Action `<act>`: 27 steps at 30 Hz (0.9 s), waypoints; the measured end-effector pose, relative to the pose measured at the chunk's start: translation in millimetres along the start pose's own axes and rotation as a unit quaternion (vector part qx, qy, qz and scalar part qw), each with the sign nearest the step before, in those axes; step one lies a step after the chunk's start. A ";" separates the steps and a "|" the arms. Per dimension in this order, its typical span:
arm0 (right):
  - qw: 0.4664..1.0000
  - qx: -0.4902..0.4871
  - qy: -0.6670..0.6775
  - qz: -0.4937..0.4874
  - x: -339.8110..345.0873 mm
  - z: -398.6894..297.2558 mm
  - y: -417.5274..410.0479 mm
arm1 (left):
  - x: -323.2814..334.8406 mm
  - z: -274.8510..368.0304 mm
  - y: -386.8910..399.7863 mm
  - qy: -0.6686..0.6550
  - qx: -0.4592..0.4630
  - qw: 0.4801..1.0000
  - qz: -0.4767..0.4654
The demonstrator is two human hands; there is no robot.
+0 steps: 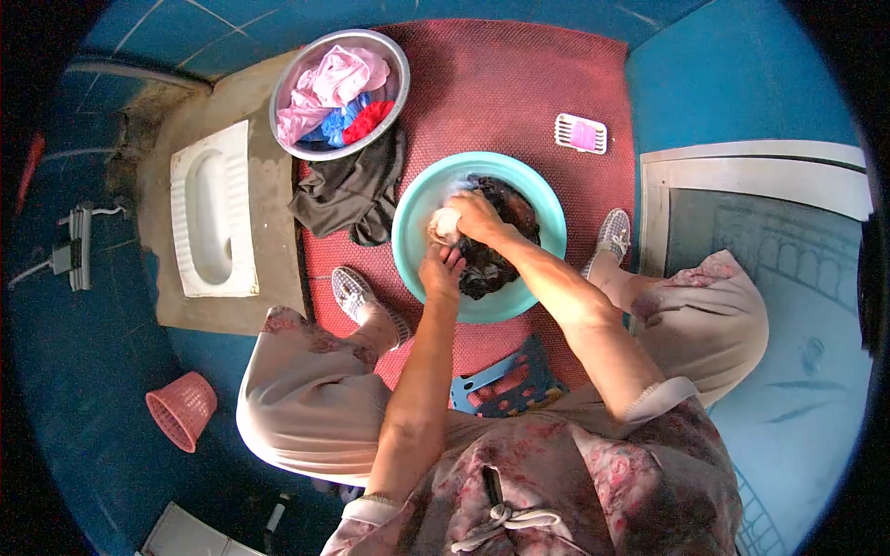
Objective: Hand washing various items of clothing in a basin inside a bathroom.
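A turquoise plastic basin stands on the floor between my feet, with a wet dark cloth lying in it. My right hand is over the basin's middle, its fingers closed on a small whitish cloth. Just below that cloth is my left hand, palm up with fingers partly curled; it touches or nearly touches the cloth's lower end, and whether it grips it cannot be told. Some blur surrounds the cloth.
A metal basin of pink, blue and red clothes stands at the upper left, with a dark garment beside it. A squat toilet is left. A white soap dish with pink soap lies right, on the red mat. A pink basket sits lower left.
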State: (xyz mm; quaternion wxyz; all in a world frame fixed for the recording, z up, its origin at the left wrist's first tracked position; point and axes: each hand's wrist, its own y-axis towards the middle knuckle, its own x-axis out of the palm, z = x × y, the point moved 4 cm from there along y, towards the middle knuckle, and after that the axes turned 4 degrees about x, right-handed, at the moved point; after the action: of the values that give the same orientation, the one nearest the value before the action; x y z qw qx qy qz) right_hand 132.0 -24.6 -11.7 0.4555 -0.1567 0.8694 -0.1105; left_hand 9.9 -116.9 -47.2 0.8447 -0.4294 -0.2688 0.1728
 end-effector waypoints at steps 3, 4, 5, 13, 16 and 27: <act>0.985 -0.071 0.150 0.047 -23.2 -1.4 -23.9 | 18.3 -2.0 2.9 -0.160 -0.192 0.968 -0.010; 0.976 -0.091 0.189 0.057 -28.9 -2.2 -37.6 | 30.9 4.7 -7.4 -0.168 -0.200 0.965 -0.015; 0.965 -0.109 0.227 0.067 -34.2 -3.5 -50.4 | 35.0 4.9 -7.0 -0.170 -0.206 0.964 -0.015; 0.897 0.041 0.432 -0.082 -43.5 -28.3 -97.8 | 29.2 -1.7 2.5 -0.192 -0.249 0.921 -0.230; 0.806 0.121 0.569 -0.105 -30.4 -13.6 -100.4 | 44.9 -2.4 -16.8 -0.233 -0.262 0.865 -0.358; 0.905 0.207 0.330 0.170 14.1 42.7 -72.5 | 59.4 1.0 -74.0 0.064 -0.160 0.915 -0.364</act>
State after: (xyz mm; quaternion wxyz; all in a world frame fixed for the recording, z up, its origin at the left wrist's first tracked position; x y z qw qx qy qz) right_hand 172.2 -99.1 -22.0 0.1764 0.1368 0.9409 -0.2547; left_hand 61.2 -127.5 32.0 0.7849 -0.4414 -0.3755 -0.2195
